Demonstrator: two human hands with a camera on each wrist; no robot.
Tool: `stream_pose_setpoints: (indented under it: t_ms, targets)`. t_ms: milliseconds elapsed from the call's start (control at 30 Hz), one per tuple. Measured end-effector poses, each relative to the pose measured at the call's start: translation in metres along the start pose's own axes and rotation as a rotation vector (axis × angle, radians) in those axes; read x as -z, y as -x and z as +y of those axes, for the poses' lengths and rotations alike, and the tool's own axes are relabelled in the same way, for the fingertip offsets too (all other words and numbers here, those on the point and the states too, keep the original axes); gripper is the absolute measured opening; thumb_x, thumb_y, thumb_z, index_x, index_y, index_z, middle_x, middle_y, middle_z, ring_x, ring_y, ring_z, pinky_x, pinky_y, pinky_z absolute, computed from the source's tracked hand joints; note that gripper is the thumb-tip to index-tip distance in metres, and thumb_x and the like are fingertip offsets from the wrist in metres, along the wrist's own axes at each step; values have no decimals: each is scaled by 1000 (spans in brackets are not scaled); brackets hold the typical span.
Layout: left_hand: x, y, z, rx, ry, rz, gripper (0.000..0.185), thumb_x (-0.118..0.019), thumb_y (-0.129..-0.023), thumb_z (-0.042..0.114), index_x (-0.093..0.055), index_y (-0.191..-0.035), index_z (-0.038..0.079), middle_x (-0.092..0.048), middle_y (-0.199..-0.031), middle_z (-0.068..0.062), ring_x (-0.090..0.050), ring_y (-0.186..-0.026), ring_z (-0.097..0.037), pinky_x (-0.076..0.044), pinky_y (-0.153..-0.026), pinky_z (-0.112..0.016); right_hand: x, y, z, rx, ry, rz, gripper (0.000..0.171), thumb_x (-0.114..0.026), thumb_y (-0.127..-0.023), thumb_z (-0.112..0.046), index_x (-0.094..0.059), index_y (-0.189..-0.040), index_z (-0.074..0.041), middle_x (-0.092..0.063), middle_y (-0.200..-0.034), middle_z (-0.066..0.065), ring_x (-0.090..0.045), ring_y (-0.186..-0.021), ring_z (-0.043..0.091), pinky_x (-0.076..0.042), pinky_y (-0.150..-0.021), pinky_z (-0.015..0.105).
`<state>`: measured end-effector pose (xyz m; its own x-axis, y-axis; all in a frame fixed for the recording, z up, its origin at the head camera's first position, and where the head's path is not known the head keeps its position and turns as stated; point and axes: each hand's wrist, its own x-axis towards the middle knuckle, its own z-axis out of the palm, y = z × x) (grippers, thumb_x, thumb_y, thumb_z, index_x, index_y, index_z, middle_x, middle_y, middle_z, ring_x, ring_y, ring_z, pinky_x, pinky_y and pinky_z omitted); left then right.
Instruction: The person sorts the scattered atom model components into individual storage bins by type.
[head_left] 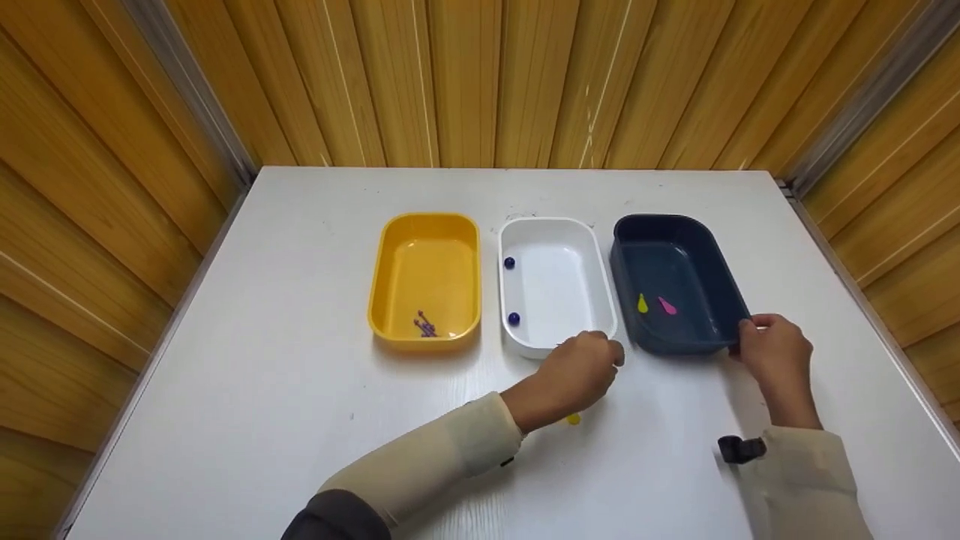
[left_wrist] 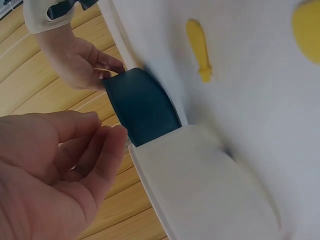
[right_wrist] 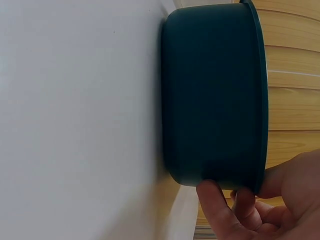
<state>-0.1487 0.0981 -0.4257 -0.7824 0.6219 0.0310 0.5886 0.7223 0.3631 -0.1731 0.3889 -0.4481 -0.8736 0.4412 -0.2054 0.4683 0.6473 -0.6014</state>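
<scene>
My left hand [head_left: 581,375] is over the near right corner of the white tray [head_left: 555,351]. Its thumb and fingers are bent toward each other in the left wrist view, and I cannot tell whether something small is between them. My right hand [head_left: 776,360] grips the near right corner of the dark blue tray [head_left: 675,348], thumb at the rim and fingers against the outer wall. A yellow drop-shaped piece [head_left: 643,304] and a pink one [head_left: 667,306] lie inside that tray. On the table near my left wrist is a yellow peg-like piece [left_wrist: 198,46].
Two dark blue balls [head_left: 514,319] sit along the left side of the white tray. To its left, a yellow tray [head_left: 426,343] holds several small purple pieces [head_left: 425,325]. Another yellow piece [left_wrist: 307,30] shows at the left wrist view's edge. Wood-patterned panels [head_left: 465,82] border the white table [head_left: 262,360].
</scene>
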Motion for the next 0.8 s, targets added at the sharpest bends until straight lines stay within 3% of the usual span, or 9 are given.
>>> stream_pose_setpoints:
  t_ms: [267, 400, 667, 800]
  targets:
    - [-6, 14, -13, 23, 5, -84, 22, -69, -96, 12, -78, -115, 17, -76, -110, 4, -68, -99, -7, -56, -88, -19, 1, 2, 1, 55, 45, 19, 51, -41, -106, -25, -50, -136, 14, -77, -94, 23, -69, -65, 9, -44, -61, 23]
    - [-10, 21, -21, 24, 10, -122, 22, -72, -93, 12, -78, -114, 16, -77, -109, 4, -66, -94, -5, -54, -84, -17, 0, 2, 0, 42, 30, 5, 51, -40, -106, -25, -49, -138, 14, -75, -102, 27, -70, -68, 11, -46, -59, 22]
    - [-15, 33, -33, -39, -66, -128, 22, -71, -91, 5, -80, -109, 14, -78, -105, 0, -66, -90, -9, -55, -81, -16, 2, 0, 0, 35, 27, 12, 52, -41, -106, -25, -48, -139, 15, -71, -107, 30, -66, -65, 9, -47, -57, 22]
    - [-19, 40, -38, -66, -86, -104, 20, -70, -90, 3, -81, -103, 14, -77, -97, 0, -63, -83, -9, -54, -71, -16, 1, 0, 1, 26, 24, 4, 53, -40, -106, -26, -47, -139, 14, -73, -103, 28, -66, -65, 9, -47, -58, 22]
